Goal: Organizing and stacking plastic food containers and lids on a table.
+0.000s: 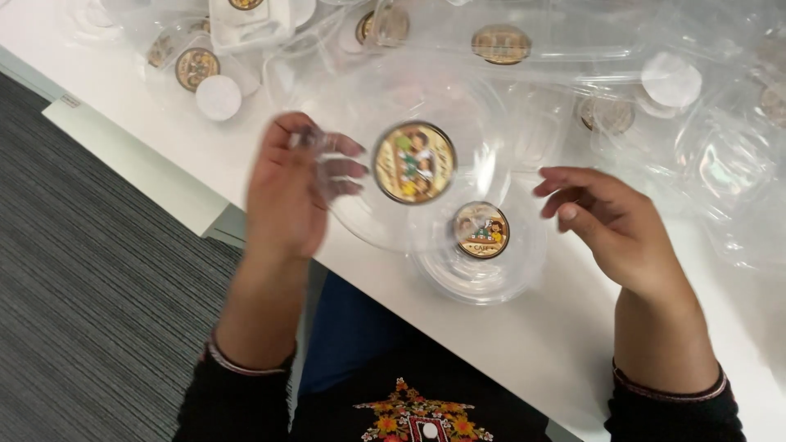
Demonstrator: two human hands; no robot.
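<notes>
My left hand [291, 192] grips the left rim of a clear round plastic lid [368, 221] that bears a round gold sticker [414, 162]. I hold the lid tilted above the white table [524, 336]. Just below it a clear round container [508, 274] with its own gold sticker [481, 230] rests near the table's front edge. My right hand [610, 225] hovers to the right of both, fingers curled and apart, holding nothing.
Many more clear plastic lids and containers [573, 49] with gold stickers crowd the back of the table. Two small white round discs [219, 97] [670, 79] lie among them. Grey carpet [90, 286] lies to the left, below the table edge.
</notes>
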